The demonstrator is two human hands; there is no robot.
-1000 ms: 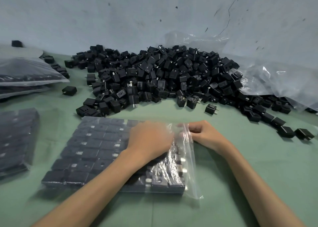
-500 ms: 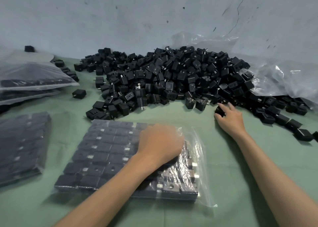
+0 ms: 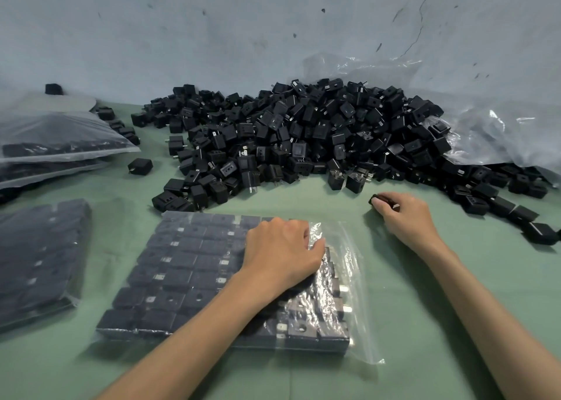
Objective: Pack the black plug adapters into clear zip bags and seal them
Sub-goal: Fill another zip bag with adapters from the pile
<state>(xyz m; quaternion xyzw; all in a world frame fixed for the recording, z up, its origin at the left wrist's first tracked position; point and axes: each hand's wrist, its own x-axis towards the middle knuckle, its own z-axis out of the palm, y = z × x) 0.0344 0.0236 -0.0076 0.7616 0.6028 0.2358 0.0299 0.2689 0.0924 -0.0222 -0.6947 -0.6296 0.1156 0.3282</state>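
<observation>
Left grip (image 3: 282, 254) clasps the filled zip bag (image 3: 188, 266) at its mouth; right grip (image 3: 406, 217), beyond the bag, grasps one adapter (image 3: 376, 200).

- Table (image 3: 425, 323): a plain, matte green top that runs back to the wall.
- Wall (image 3: 212, 35): pale grey-blue, scuffed and dotted with small dark marks.
- Crack (image 3: 420, 20): a thin dark line running down the wall's upper right.
- Plastic sheet (image 3: 501, 132): clear and crumpled, heaped at the right where table meets wall, with white glints.
- Disc (image 3: 60, 103): flat, pale grey, far left by the wall; what it is cannot be told.
</observation>
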